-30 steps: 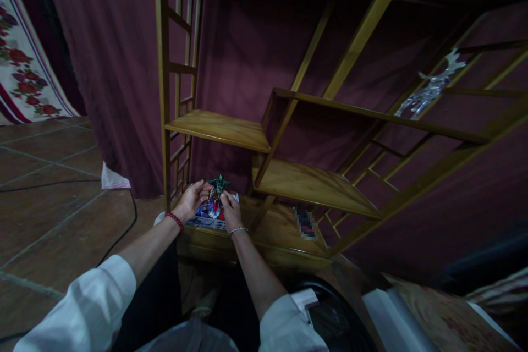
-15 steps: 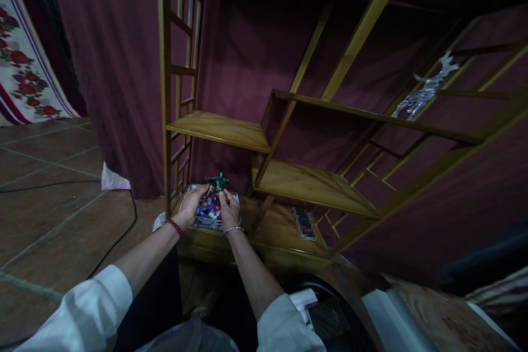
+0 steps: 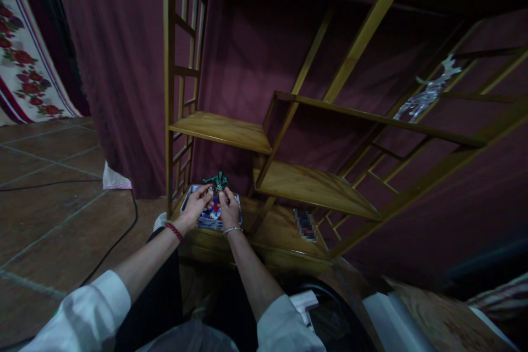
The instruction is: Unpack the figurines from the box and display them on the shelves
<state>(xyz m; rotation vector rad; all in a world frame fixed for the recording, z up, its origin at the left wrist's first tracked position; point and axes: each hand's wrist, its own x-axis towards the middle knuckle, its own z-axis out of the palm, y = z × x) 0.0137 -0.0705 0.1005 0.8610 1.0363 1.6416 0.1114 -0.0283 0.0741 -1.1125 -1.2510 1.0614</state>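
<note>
A small dark green figurine (image 3: 220, 179) with one arm stretched to the left is held upright above a colourful box (image 3: 214, 224). My right hand (image 3: 229, 212) is closed on its lower part, thumb toward me. From the other side, my left hand (image 3: 197, 206) pinches at the figurine's base, its fingertips close to the right thumb. Both hands hover over the box, which sits on the lowest shelf board (image 3: 268, 231). What lies inside the box shows only as blue, white and red patches between the hands.
A wooden shelf unit (image 3: 223, 127) with stepped boards stands before a purple curtain (image 3: 124, 93). On a higher board at right is a silvery deer-like ornament (image 3: 429, 93). A pixelated dark object (image 3: 305, 224) lies on the bottom board. A black cable (image 3: 117, 247) crosses the tiled floor.
My left fingers have shifted slightly right, closer to my right thumb. The figurine has turned a little, its outstretched arm now reaching further left. The camera view has shifted slightly.
</note>
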